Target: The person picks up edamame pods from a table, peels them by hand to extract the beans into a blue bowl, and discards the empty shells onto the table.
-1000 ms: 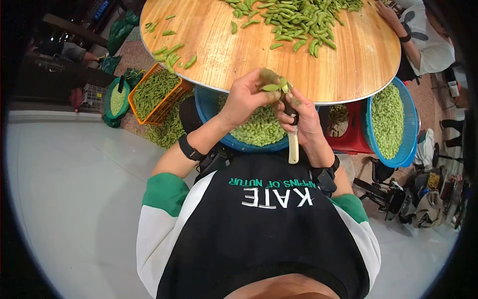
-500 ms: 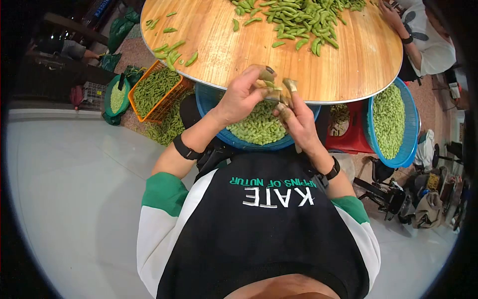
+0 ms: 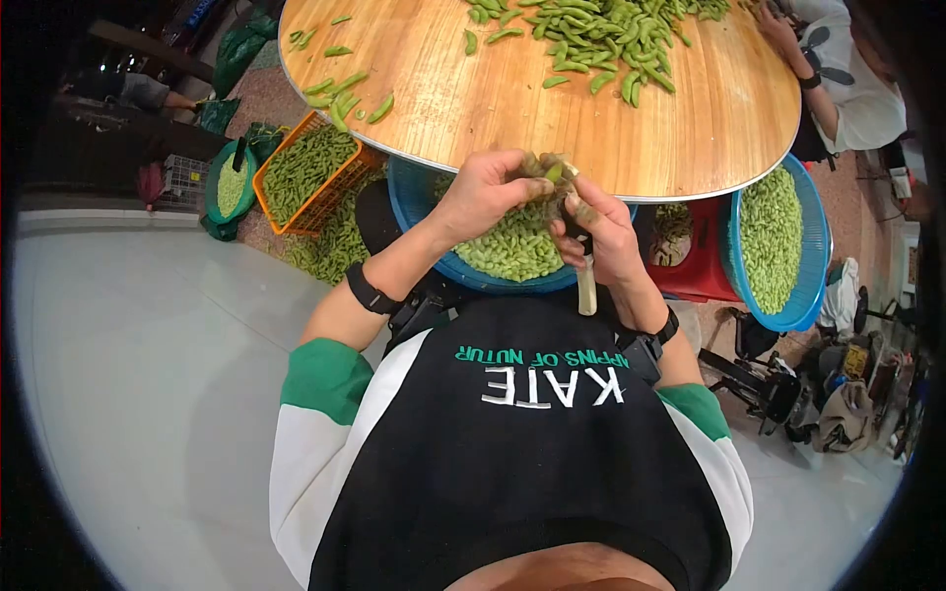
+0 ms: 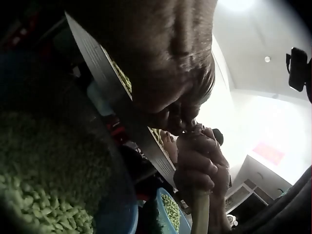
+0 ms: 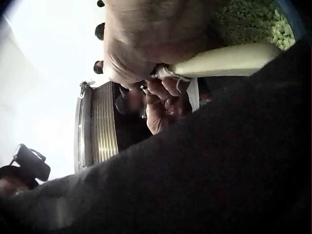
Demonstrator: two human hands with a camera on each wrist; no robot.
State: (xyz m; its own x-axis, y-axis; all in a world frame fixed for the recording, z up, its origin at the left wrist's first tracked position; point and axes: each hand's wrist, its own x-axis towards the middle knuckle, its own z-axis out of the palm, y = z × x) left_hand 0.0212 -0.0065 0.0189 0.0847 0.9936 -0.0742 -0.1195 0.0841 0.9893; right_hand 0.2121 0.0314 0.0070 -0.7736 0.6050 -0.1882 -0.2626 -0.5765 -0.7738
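My left hand [image 3: 478, 197] pinches a small green bean pod [image 3: 554, 173] between thumb and fingers, over the table's near edge. Right beside it, my right hand [image 3: 606, 236] grips a tool with a long pale handle [image 3: 586, 288] pointing back toward my body; its working end is hidden among the fingers. Pale coverings show on some fingertips. Below both hands sits a blue basket [image 3: 402, 202] with shelled beans [image 3: 512, 248]. In the left wrist view the two hands meet at the fingertips. The right wrist view shows the pale handle [image 5: 224, 61] emerging from the right fist.
A round wooden table [image 3: 424, 98] bears a heap of bean pods [image 3: 611, 49] and a few strays at left. An orange crate [image 3: 286, 225] of pods stands at left, another blue basket [image 3: 816, 236] of beans at right. Across the table sits another person [image 3: 847, 79].
Half a second ago the hands were slightly apart, with the handle mostly hidden; now they are together again and the handle shows. The pod seen split one second ago has given way to another.
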